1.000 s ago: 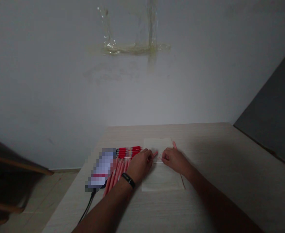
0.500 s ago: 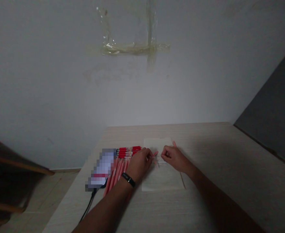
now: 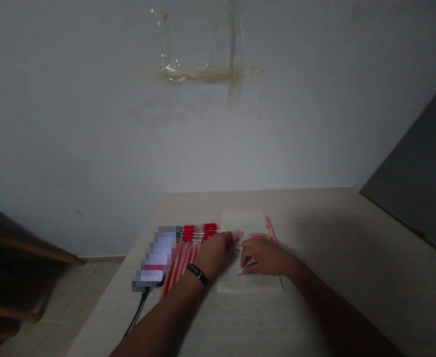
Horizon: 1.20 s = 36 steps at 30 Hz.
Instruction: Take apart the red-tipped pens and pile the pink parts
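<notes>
My left hand (image 3: 215, 253) is closed in a pinch on a short pink pen part (image 3: 239, 237), whose end sticks out past the fingertips. To its right, my right hand (image 3: 264, 257) is curled, thumb and forefinger meeting at a small thin pink pen piece (image 3: 242, 274) low on the white paper sheet (image 3: 233, 285). A pink pen barrel (image 3: 258, 235) lies crosswise on the sheet just above that hand. At the sheet's right edge lies another pink pen (image 3: 270, 228), partly hidden by the right hand.
Several pink pens (image 3: 177, 267) lie left of my left wrist, below several red-and-clear pens (image 3: 199, 232). A phone (image 3: 158, 258) with a black cable (image 3: 138, 310) rests at the table's left side. Behind the table (image 3: 314, 297) stands a wall (image 3: 296, 124); a wooden chair (image 3: 28, 253) is at left.
My right hand has moved down and towards me over the sheet, its fingers now at the small pink piece. The pink barrel above it now shows. My left hand keeps its pinch.
</notes>
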Available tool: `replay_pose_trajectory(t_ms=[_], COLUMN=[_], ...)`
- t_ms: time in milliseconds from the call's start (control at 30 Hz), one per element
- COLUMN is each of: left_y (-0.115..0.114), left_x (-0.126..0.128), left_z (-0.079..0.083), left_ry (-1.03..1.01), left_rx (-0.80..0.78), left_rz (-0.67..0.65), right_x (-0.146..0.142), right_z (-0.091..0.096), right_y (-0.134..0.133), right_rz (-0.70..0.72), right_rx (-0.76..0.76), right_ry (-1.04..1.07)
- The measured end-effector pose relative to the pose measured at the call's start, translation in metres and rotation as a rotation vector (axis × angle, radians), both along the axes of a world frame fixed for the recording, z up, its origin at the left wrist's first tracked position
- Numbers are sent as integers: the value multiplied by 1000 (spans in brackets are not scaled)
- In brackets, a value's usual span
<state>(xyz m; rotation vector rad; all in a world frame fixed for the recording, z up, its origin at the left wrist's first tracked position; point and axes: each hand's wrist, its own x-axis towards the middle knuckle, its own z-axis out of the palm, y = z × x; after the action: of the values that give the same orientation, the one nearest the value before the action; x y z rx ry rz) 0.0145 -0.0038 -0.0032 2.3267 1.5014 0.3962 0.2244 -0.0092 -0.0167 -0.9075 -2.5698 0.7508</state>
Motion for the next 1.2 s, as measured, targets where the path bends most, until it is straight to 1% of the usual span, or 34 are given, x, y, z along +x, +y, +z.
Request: replay_pose_trajectory(t_ms=[67, 200, 333, 400, 433, 567, 633, 700, 900, 1200], left_y=[0, 0, 0, 0, 0, -1, -1, -1, 0, -2], left_x=[1, 1, 1, 1, 1, 2, 3, 3, 3, 3], left_z=[-1, -1, -2, -2, -2, 2, 4, 6, 7, 9], left_ry=[17, 50, 44, 34, 26, -31, -66, -105, -192, -197], left_rx=[-5, -17, -23, -20, -18, 5, 11, 13, 40, 51], left_rz=[12, 39, 23, 21, 21, 17, 22, 24, 23, 16], right_x=[-1, -1, -3, -3, -3, 4, 8, 10, 6, 6], right_z=[1, 3, 5, 5, 5, 4, 4, 3, 2, 4], right_y=[-1, -3, -6, -6, -5, 2, 6, 9, 8, 8], right_rz=[8, -24, 24, 7, -33, -281, -356, -397, -393, -384], right_rx=[-5, -28, -26, -10, 4, 52, 81, 101, 83, 85], right_ry=[-8, -27, -61, -60, -52, 20, 61, 97, 162, 221])
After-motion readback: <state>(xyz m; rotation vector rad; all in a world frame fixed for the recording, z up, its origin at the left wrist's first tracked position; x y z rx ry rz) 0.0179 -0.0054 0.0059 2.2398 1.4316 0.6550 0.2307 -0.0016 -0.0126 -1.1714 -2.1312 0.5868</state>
